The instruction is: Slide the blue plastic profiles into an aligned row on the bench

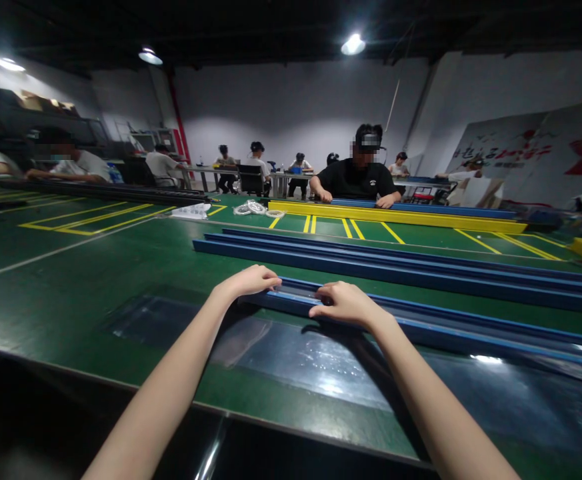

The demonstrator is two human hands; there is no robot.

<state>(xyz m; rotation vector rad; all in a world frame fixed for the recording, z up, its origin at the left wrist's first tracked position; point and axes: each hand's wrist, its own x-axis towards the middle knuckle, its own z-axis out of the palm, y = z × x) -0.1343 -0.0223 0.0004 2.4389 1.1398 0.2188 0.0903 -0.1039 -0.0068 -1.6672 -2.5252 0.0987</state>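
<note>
Blue rail point(421, 327) lay flat on green counter point(71, 280), running from hands toward 3 o'clock. Left hand point(251, 280) rested palm-down on rail's left end, fingers loosely extended, gripping nothing. Right hand point(343, 303) sat just beside it at 3 o'clock, fingers bent over rail top, pressing rather than clasping. Clear film point(295, 360) lay spread flat at 6 o'clock, not folded round rail. Two more blue rails point(395, 267) lay untouched at 12 o'clock. Beyond them, yellow rail point(395, 217) sat under co-worker's hands point(385, 200).
</note>
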